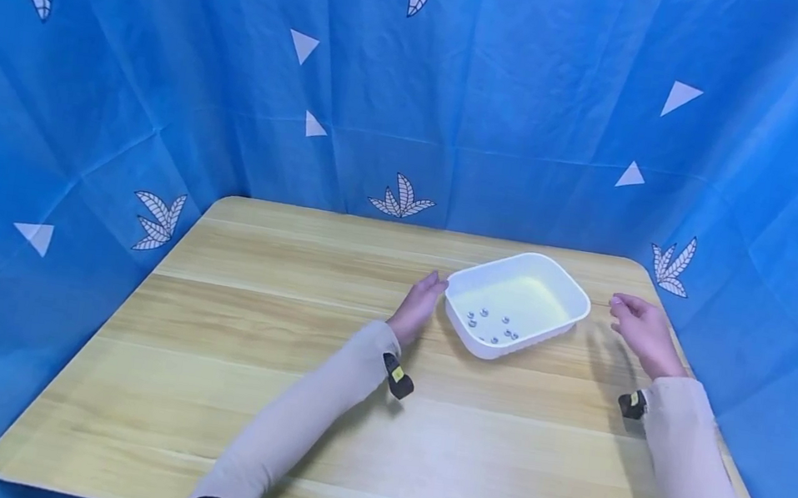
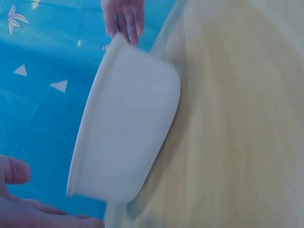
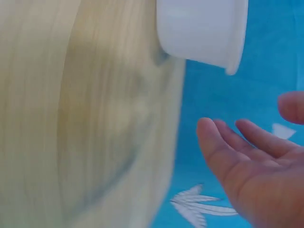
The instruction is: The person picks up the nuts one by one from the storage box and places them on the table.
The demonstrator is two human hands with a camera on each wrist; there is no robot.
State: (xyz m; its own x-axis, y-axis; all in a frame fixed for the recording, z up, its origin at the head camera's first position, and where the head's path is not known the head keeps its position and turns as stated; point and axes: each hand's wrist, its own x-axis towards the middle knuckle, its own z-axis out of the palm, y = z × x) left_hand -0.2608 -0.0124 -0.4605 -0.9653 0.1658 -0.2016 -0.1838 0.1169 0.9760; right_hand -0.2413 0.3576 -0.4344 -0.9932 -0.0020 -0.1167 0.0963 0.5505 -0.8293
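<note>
A white rectangular plastic basin (image 1: 563,314) stands on the wooden table, turned at an angle. Several small shiny silver balls (image 1: 484,312) lie on its floor, gathered toward the near left side. At the basin's left end is my left hand (image 1: 418,306), fingers extended and thumb apart; whether the fingertips touch the rim I cannot tell. My right hand (image 1: 641,330) hovers off the basin's right end, a gap between them. In the right wrist view its fingers are loosely bent, with nothing held. The left wrist view shows the basin's outer wall (image 2: 126,118), which hides the balls.
The light wooden table (image 1: 203,358) has rounded corners. Behind it and at both sides hangs a blue curtain (image 1: 537,116) with white leaves and triangles. A small black wrist camera (image 1: 398,377) sits on the left sleeve, another camera (image 1: 632,404) on the right.
</note>
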